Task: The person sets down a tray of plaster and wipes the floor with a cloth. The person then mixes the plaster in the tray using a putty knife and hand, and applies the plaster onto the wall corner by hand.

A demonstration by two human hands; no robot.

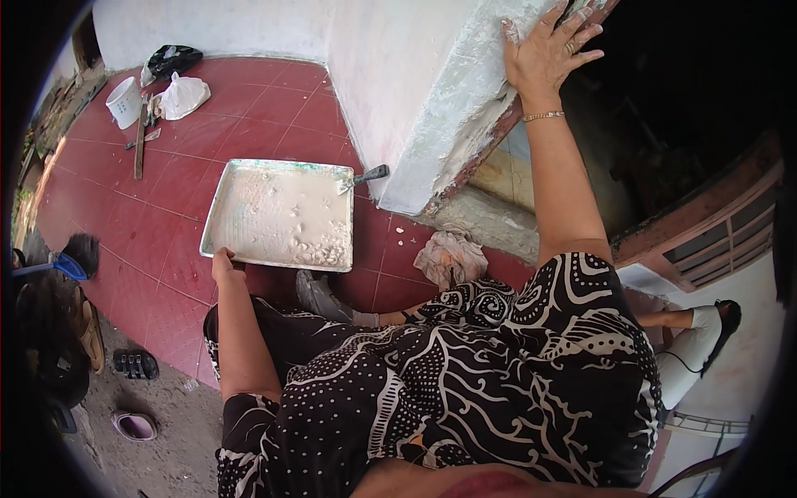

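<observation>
My left hand (224, 264) grips the near left corner of a shallow rectangular tray (217, 199). Pale wet plaster (274, 207) is smeared across the tray, with lumps toward its right side. A putty knife (370, 176) rests over the tray's far right edge, its dark handle sticking out. My right hand (550, 51), fingers spread and whitened with plaster, is raised against the rough, plastered corner of the wall (477, 100). Nothing shows in that hand.
On the red tiled floor (274, 124) stand a white bucket (124, 103), a white plastic bag (183, 96) and a black bag (172, 61). A wooden strip (139, 149) lies beside them. A crumpled cloth (451, 259) sits by the doorsill. Sandals (135, 363) and a broom (81, 253) are at left.
</observation>
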